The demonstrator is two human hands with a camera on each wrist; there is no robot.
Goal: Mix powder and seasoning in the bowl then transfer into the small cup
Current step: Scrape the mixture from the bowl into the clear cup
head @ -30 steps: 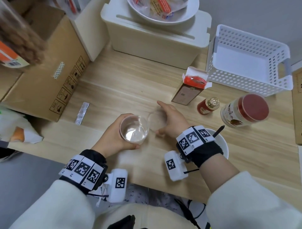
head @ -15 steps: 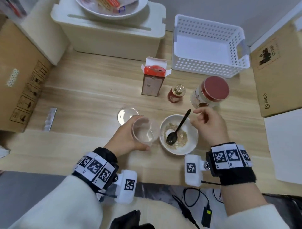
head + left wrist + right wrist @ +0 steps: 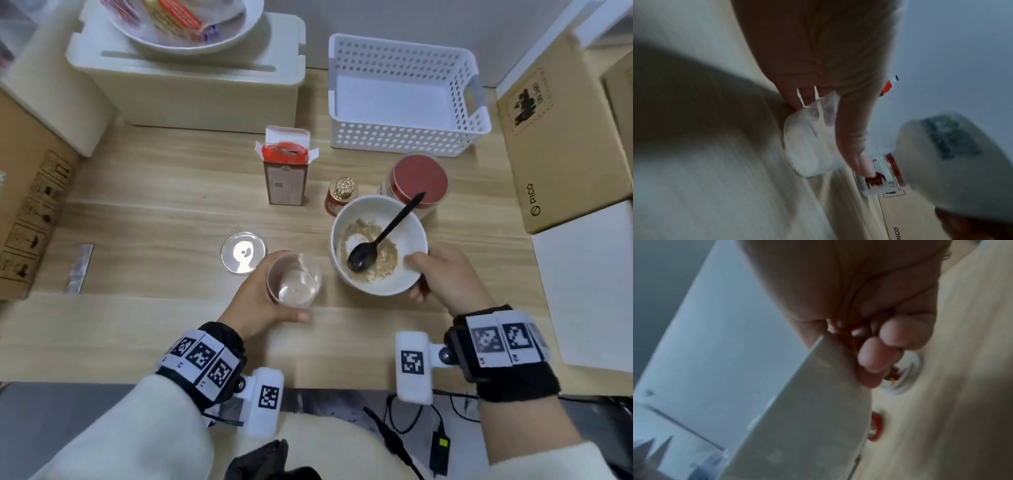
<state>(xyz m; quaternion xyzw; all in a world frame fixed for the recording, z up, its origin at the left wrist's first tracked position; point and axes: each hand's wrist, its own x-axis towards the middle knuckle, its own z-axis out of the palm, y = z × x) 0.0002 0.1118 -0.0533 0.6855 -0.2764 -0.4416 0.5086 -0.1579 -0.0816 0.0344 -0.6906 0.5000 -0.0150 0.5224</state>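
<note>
A small clear plastic cup (image 3: 295, 281) is held in my left hand (image 3: 260, 301), fingers and thumb wrapped round its side; the left wrist view shows the cup (image 3: 807, 146) lifted off the wood. My right hand (image 3: 442, 277) grips the white bowl (image 3: 404, 284) by its near right rim, thumb inside, fingers underneath, and the bowl (image 3: 807, 418) is raised and tilted. Tan powder (image 3: 383, 260) lies in the bowl with a black spoon (image 3: 383, 236) resting in it. The cup's clear lid (image 3: 243, 253) lies on the table left of the cup.
Behind the bowl stand a small red bottle with a gold cap (image 3: 339, 195), a red-lidded jar (image 3: 419, 181) and an open brown carton (image 3: 286, 171). A white perforated basket (image 3: 404, 137) sits at the back right, a cream box (image 3: 191, 85) at the back left, cardboard boxes (image 3: 555, 144) at both sides.
My right hand left the lid on the table, moved right to the bowl, then took hold of its rim and lifted it. My left hand kept the cup.
</note>
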